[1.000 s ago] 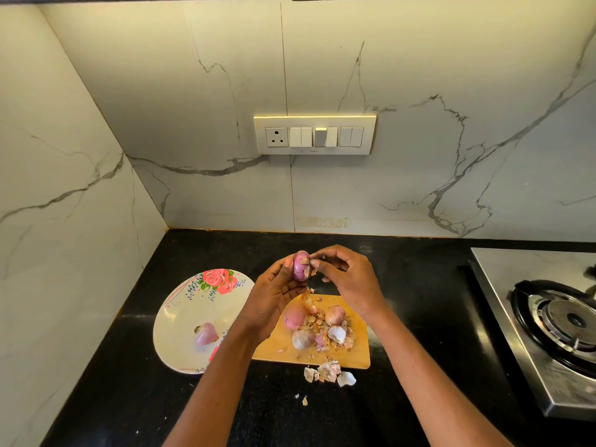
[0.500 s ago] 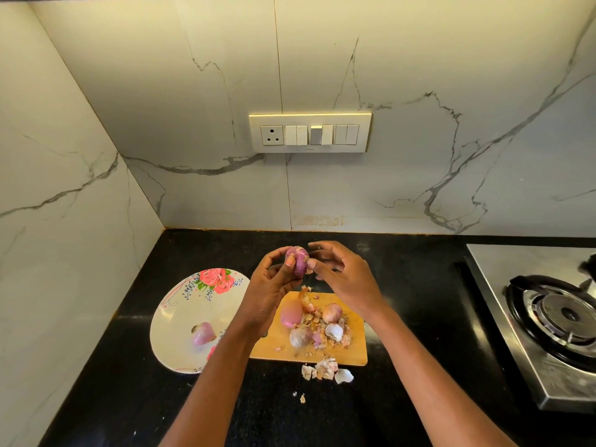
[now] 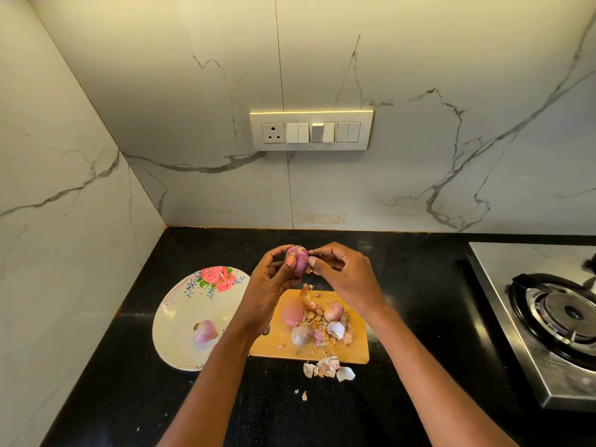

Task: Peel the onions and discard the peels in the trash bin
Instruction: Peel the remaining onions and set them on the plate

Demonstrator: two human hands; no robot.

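White marble wall panels [image 3: 419, 75] with grey veins meet in a corner at the left, and a cream switch plate [image 3: 311, 130] with one socket and several switches sits on the back wall. Below runs a black stone counter [image 3: 412, 285]. At the right edge stands a steel gas stove [image 3: 529, 317] with a black burner ring. Two bare forearms reach in from the bottom of the view. On the counter at the left lies a white plate [image 3: 180, 317] with painted pink roses on its far rim, and one peeled pink onion [image 3: 205, 331] rests on it. Just right of the plate is a wooden cutting board [image 3: 359, 348] holding three more small onions [image 3: 333, 310] among a litter of dry peels [image 3: 337, 330]. A few loose peel scraps [image 3: 327, 367] lie on the counter just off the board's near edge. Above the far end of the board, the left hand [image 3: 272, 282] grasps a small purple onion [image 3: 297, 259], thumb on its front and fingers curled behind. The right hand [image 3: 345, 272] touches the onion's right side, its thumb and forefinger pinching a flake of skin [image 3: 309, 269] still attached there.
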